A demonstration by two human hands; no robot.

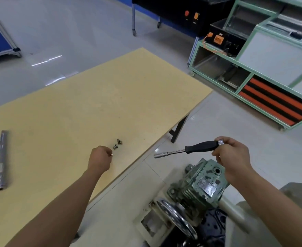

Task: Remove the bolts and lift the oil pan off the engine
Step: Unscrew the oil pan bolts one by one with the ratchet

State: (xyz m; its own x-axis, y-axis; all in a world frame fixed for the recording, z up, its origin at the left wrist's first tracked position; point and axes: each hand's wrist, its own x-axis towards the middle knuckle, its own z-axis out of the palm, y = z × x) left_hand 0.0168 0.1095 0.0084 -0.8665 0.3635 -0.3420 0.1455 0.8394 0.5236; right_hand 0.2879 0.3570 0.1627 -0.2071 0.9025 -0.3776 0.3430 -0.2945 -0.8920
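Left hand (100, 158), grip pinched on a bolt (111, 154), hovers over the desk (75, 113) and should lay it gently beside the loose bolts (117, 144) so none rolls; right hand (230, 152), grip clamped on a socket driver (191, 149), hangs above a green gearbox (200, 184); oil pan unseen.

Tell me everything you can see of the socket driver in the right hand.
The socket driver has a black grip, a shiny metal shaft and a cylindrical socket at the tip. It hangs roughly level in the air, tip pointing left toward the table. The right hand pinches its silvery rear end; nothing else touches it.
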